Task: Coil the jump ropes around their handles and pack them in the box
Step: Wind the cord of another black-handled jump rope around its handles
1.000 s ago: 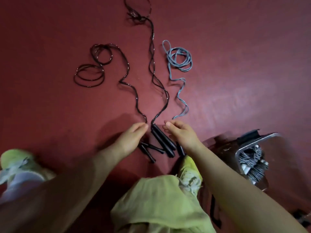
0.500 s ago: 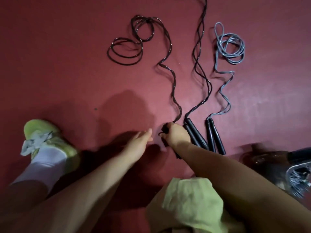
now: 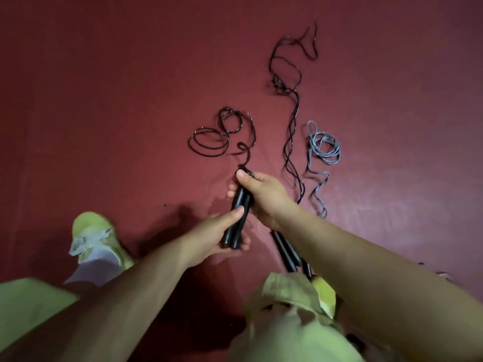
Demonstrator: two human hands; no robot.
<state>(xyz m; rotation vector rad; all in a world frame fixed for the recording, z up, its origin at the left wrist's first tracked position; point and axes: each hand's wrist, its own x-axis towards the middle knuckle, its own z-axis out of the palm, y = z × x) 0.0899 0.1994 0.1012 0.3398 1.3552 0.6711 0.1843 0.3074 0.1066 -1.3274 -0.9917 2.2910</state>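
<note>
You hold a pair of black handles (image 3: 236, 218), two slim, smooth, matte cylinders pressed side by side, their black rope (image 3: 222, 134) leaving the upper ends and trailing away onto the red floor (image 3: 104, 100), where it lies in several loose loops. The pair's long axis runs from lower left to upper right, a little off upright in the head view, with the rope ends pointing away from you and the blunt butts pointing back toward your body. Your left hand (image 3: 211, 237) wraps its fingers around the lower ends, thumb laid along the front; your right hand (image 3: 264, 193) grips the upper ends, thumb pressed at the top where the rope comes out. The two hands sit close together, one just above the other, lifted above the floor between your knees. To the right lie a second black rope (image 3: 292, 142) and a grey rope (image 3: 322, 147), both uncoiled, with more black handles (image 3: 286, 250) partly hidden under your right forearm.
</note>
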